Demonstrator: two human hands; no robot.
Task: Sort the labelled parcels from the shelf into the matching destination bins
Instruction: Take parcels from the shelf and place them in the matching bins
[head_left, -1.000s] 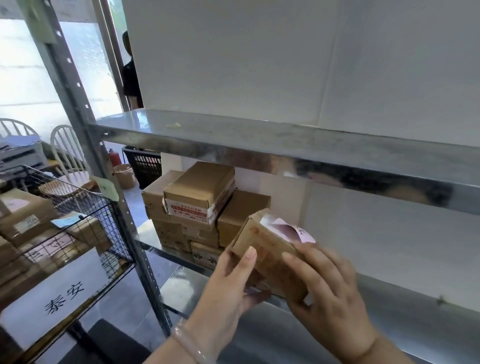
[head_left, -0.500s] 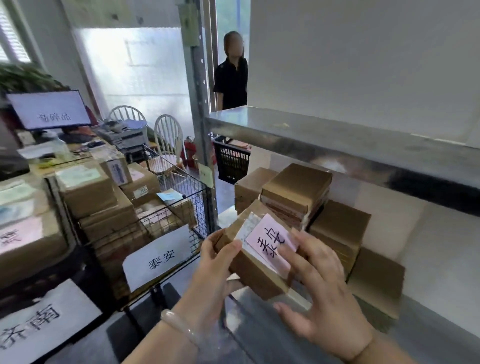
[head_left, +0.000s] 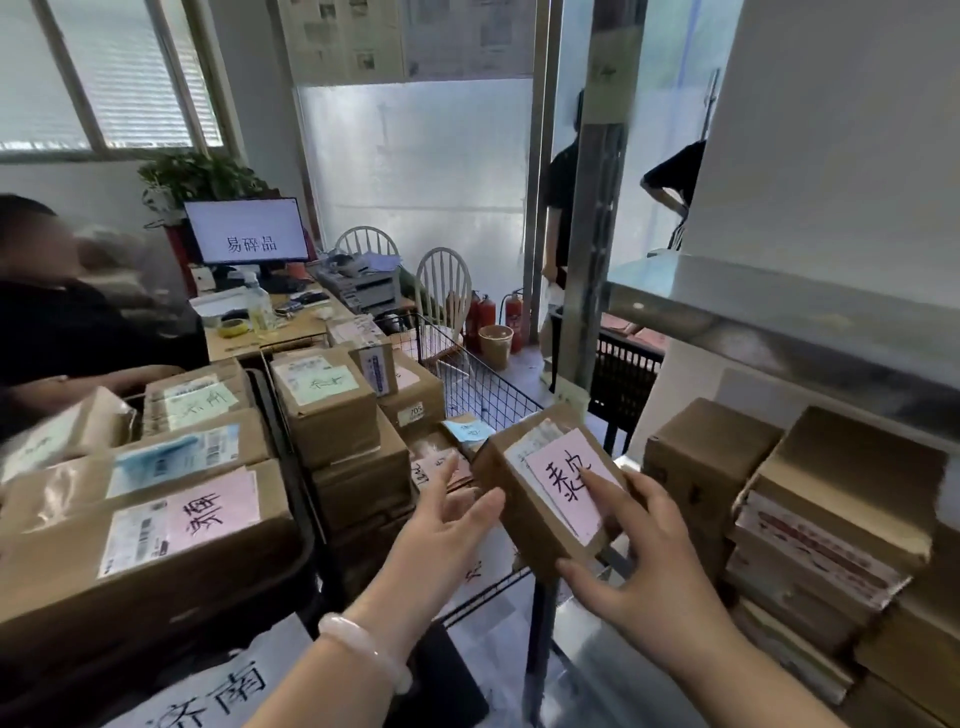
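Note:
My right hand (head_left: 641, 564) grips a small cardboard parcel (head_left: 522, 519), thumb under its near end and fingers on its pink handwritten label (head_left: 563, 483). The parcel hangs tilted over the near right corner of a wire basket (head_left: 483, 366) full of labelled parcels. My left hand (head_left: 441, 535) is just left of the parcel, fingers spread, holding nothing. A black bin (head_left: 291, 467) further left holds bigger parcels, one with a pink label (head_left: 218, 512). More parcels (head_left: 831, 525) are stacked on the metal shelf at right.
A white paper sign (head_left: 218, 691) hangs on the black bin's front. The upper shelf board (head_left: 779, 317) juts out at right. A person (head_left: 62, 322) sits at far left beside a desk with a monitor (head_left: 247, 231). Another person (head_left: 561, 208) stands in the doorway.
I have turned left from the shelf toward the bins, carrying the parcel over the wire basket's corner. My left hand has come off the parcel and opened.

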